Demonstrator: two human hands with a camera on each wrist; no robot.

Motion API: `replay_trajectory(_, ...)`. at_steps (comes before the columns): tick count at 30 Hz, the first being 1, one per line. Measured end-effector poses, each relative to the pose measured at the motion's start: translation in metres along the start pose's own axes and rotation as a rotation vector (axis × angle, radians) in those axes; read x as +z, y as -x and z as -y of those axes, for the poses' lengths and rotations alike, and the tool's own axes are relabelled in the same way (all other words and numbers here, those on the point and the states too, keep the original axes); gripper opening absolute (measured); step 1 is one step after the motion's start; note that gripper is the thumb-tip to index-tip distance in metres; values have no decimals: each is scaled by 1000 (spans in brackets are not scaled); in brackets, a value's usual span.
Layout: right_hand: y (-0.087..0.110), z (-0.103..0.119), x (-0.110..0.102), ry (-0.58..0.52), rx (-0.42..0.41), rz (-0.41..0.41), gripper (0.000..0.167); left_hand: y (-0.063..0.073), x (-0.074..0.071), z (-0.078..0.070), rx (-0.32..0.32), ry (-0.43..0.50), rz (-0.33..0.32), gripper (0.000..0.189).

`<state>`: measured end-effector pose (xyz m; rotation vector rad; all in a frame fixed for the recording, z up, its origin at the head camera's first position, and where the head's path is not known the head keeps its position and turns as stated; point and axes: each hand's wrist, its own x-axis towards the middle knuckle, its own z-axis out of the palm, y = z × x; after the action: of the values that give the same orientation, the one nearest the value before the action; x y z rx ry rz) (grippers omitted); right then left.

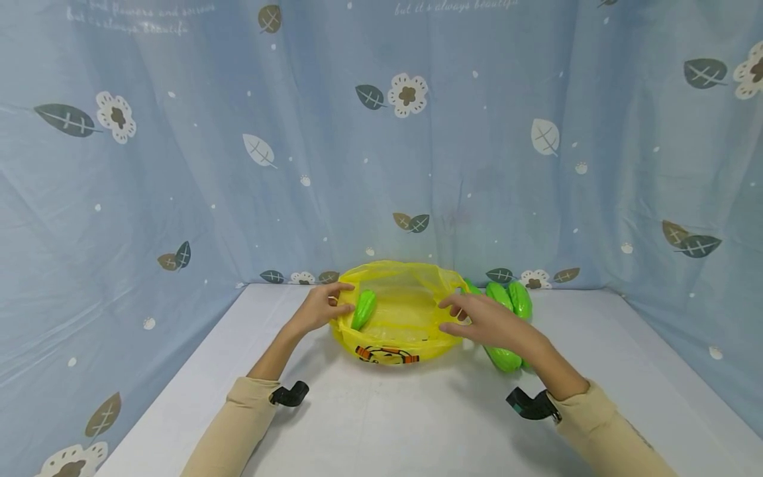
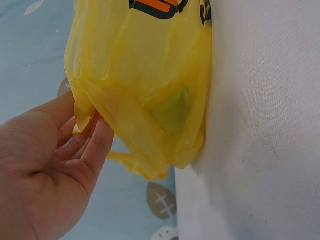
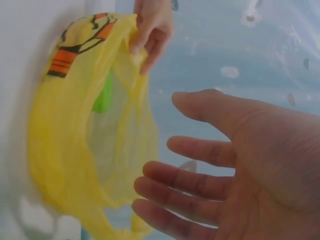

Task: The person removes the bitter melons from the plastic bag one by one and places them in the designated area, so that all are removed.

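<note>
A yellow plastic bag (image 1: 438,348) with an orange and black print stands on the white table, its mouth spread wide. Inside it, toward the left, is a glossy green vegetable-shaped piece (image 1: 364,309), which shows through the plastic in the left wrist view. My left hand (image 1: 318,308) holds the bag's left rim, with a fold of plastic (image 2: 84,112) between its fingers. At the bag's right side, my right hand (image 1: 491,319) has its fingers spread and nothing in its grasp. Its fingertips overlap the bag's rim in the head view, while the right wrist view shows the palm facing the opening.
Several similar glossy green pieces (image 1: 520,299) lie on the table to the right of the bag, partly hidden behind my right hand and forearm. A blue curtain (image 1: 477,165) with leaves and flowers closes off the table's (image 1: 381,424) back and sides.
</note>
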<state>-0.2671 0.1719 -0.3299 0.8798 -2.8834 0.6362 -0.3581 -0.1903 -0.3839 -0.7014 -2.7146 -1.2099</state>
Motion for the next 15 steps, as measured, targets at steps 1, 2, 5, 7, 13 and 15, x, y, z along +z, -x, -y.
replay_trajectory(1,-2,2,0,8,0,1,44,0,0,0,-1,0,1,44)
replay_trajectory(2,-4,4,0,14,-3,2,45,0,0,0,-2,-1,1,44)
replay_trajectory(5,-10,10,0,29,-14,8,45,0,1,1,-7,-1,-6,44)
replay_trajectory(7,-14,12,2,33,-26,10,44,-1,1,2,-7,0,-8,44)
replay_trajectory(13,-25,15,7,39,-32,14,42,-2,1,3,-9,-2,-12,44)
replay_trajectory(15,-28,17,8,38,-23,16,42,-2,1,3,-11,-1,-11,44)
